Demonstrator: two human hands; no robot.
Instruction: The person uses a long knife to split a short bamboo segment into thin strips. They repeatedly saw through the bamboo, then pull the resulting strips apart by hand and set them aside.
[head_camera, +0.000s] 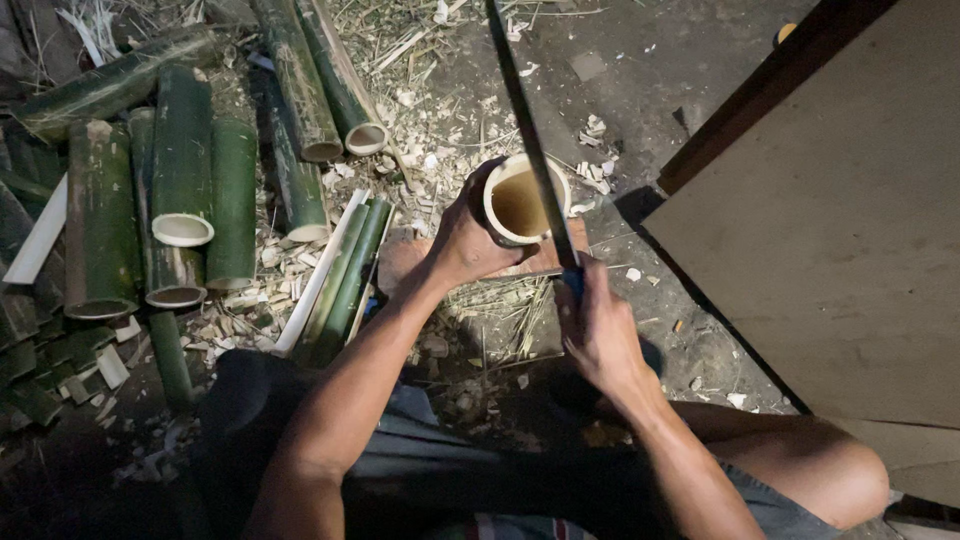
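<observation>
Littered dirt floor (640, 80) — left hand (462, 240) grips bamboo tube (520, 200), right hand (598, 325) clutches blade (530, 140).

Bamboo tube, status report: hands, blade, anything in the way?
Left hand grips bamboo tube, upright on wood block. Right hand holds blade across the tube's rim. Split strips lie left, apart.
</observation>
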